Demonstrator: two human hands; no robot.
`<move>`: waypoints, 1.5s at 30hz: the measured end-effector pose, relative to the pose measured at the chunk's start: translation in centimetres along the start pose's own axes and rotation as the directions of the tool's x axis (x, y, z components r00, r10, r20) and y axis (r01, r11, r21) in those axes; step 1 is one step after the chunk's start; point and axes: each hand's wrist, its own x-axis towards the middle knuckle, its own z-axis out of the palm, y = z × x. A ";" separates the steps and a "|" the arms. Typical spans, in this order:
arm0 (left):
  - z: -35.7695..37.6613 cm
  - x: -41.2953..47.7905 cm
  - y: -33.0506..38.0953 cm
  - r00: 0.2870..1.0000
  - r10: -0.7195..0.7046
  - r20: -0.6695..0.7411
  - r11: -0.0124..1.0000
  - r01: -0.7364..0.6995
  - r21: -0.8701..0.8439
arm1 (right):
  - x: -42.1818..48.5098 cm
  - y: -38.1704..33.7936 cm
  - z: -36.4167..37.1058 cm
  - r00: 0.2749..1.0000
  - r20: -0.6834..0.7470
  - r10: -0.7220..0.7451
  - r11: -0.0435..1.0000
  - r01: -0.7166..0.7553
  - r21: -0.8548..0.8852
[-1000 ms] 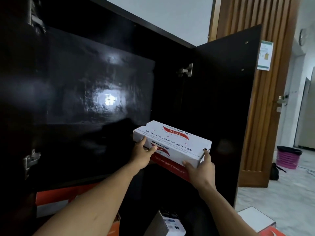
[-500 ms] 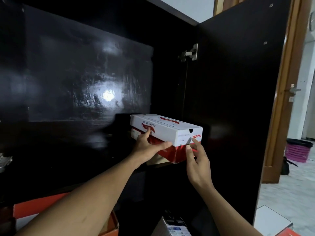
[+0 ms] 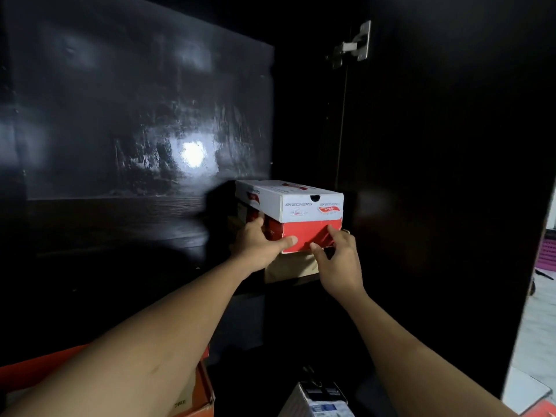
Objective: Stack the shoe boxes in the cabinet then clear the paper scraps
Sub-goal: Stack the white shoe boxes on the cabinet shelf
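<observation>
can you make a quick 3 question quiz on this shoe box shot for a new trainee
1. True or false: the white and red shoe box sits on top of a tan box on the cabinet shelf.
2. Which hand has its thumb across the box's red front face? A) left hand B) right hand C) neither
3. Fill in: the metal hinge is mounted ____ and to the right of the box.

Key
1. True; the tan box shows just under it.
2. A; the right hand touches that face with its fingertips near the lower right corner.
3. Above.
</observation>
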 end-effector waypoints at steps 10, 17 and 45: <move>0.7 2.4 -1.5 0.997 0.050 -0.052 0.999 -0.050 0.001 | 2.5 1.8 2.9 0.992 0.122 -0.028 0.999 0.031 -0.028; 0.8 1.5 -0.6 0.999 -0.004 -0.054 0.997 0.008 0.076 | 3.2 0.9 0.8 0.977 0.214 0.012 0.994 0.011 -0.106; 12.9 -25.9 -29.4 0.748 -0.653 0.120 0.756 0.653 0.049 | -19.3 17.7 4.8 0.841 0.347 0.415 0.868 -0.251 -0.429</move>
